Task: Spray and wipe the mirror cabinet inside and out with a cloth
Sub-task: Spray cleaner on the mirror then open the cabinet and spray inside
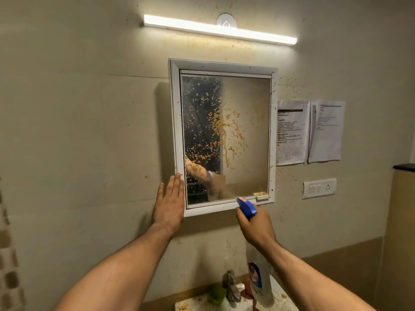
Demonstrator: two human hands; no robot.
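Observation:
The white-framed mirror cabinet (pixel 273 131) hangs on the wall with its door closed. Orange-brown splatter covers the mirror glass (pixel 244 113), thickest near the middle and left. My right hand (pixel 256 227) grips a spray bottle (pixel 258 274) with a blue trigger head (pixel 247 206) aimed at the mirror's lower edge; a haze of spray sits on the glass there. My left hand (pixel 168 205) is flat and open, fingers together, pressed against the cabinet's lower left frame. A green cloth (pixel 216 294) lies on the sink edge below.
A metal tap (pixel 231 286) and a splattered white basin (pixel 202 306) sit under the cabinet. Two paper notices (pixel 310 131) and a switch plate (pixel 318 188) are on the wall to the right. A lit tube light (pixel 220 30) runs above. Splatter marks the wall.

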